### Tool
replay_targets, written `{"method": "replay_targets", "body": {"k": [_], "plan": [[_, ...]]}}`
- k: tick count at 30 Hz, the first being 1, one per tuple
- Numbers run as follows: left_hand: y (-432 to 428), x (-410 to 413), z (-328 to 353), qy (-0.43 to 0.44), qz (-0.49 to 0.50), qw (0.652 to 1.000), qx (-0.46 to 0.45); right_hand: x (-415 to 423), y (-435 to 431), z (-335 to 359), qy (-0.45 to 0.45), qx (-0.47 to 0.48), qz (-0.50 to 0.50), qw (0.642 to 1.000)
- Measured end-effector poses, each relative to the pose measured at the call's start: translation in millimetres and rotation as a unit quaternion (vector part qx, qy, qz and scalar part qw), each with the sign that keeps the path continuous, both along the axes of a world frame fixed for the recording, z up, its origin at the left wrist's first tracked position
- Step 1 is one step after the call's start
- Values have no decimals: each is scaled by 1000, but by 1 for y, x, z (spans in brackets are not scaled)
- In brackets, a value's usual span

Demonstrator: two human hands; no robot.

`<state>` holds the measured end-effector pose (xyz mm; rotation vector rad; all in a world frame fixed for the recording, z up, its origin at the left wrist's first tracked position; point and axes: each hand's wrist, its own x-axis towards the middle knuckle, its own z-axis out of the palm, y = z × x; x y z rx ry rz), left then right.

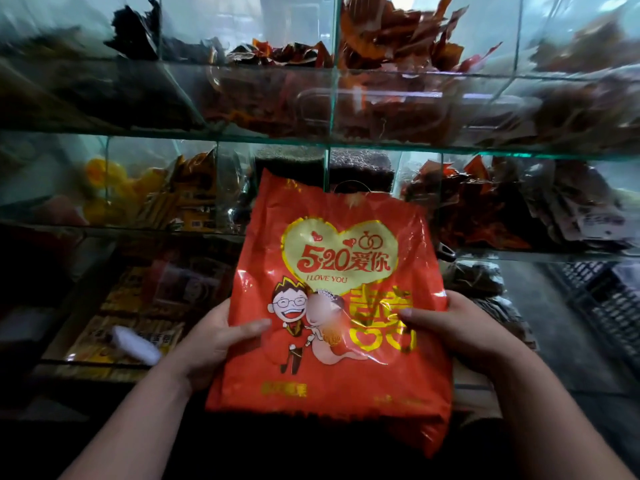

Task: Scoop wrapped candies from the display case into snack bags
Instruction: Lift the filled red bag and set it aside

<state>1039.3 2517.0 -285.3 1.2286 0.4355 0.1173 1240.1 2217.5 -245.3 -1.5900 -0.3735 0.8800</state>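
Observation:
A red plastic snack bag (332,258) with a gold heart and a cartoon couple printed on it stands upright in front of me. My left hand (214,341) grips its left edge with the thumb across the front. My right hand (460,327) grips its right edge the same way. Behind the bag rises the glass display case (329,143) with several compartments. Red and orange wrapped candies (388,32) fill the upper middle bins, and more red wrapped candies (467,202) lie in the bin to the right of the bag.
Yellow packets (187,199) and yellow round sweets (104,188) fill the middle-left bins. A white scoop (135,344) lies in the lower-left bin on yellow packets. A dark plastic crate (602,299) stands at the lower right. Glass dividers and shelf edges cross the view.

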Motion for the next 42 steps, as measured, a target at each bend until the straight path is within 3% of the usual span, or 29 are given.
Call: {"method": "replay_targets", "body": {"k": [2,4,6,9,13,16,18,19,21,22,24,27,30,32,34,36,37,39,40,42], "plan": [[2,8,7,42,15,999,-14,4,-1,0,-11,-10,-8,1000],[9,16,8,68,36,996,33,7,-4,-3,-18,14,-30,999],[12,19,11,61,45,997,20,4,-3,-4,-23,78,-64,995],[11,16,10,55,59,996,-38,-4,-1,-8,41,178,-95,978],[26,2,1,105,75,992,3,-7,-9,-9,99,152,-136,974],[25,5,8,79,33,994,-73,-6,-11,-3,104,115,-133,979],[26,5,13,57,-39,998,8,-1,-10,3,14,67,-106,992],[27,7,17,67,-80,987,120,2,-9,8,-39,42,-88,994],[30,15,29,102,-153,916,357,7,-6,15,-129,5,-61,990],[29,19,36,117,-173,879,428,10,-4,18,-160,-4,-58,985],[18,27,52,144,-219,845,467,11,3,22,-205,-14,-48,977],[-17,42,66,149,-292,852,408,5,24,29,-244,8,-25,969],[-43,56,64,83,-271,861,423,-2,42,41,-316,23,-10,948],[-42,55,56,78,-199,907,363,-4,42,48,-365,-40,-32,930],[-39,46,45,60,-117,967,218,-9,32,44,-373,-99,-92,918],[-41,36,34,20,-49,998,47,-21,27,33,-308,-132,-141,932],[-46,33,28,7,-28,1000,-10,-27,26,25,-226,-118,-131,958],[-56,30,18,1,-15,998,-66,-40,27,8,-2,-5,-33,999],[-61,29,13,4,-14,997,-78,-45,28,2,78,36,13,996],[-65,27,9,14,-19,996,-91,-49,27,-7,118,57,46,990]]}}
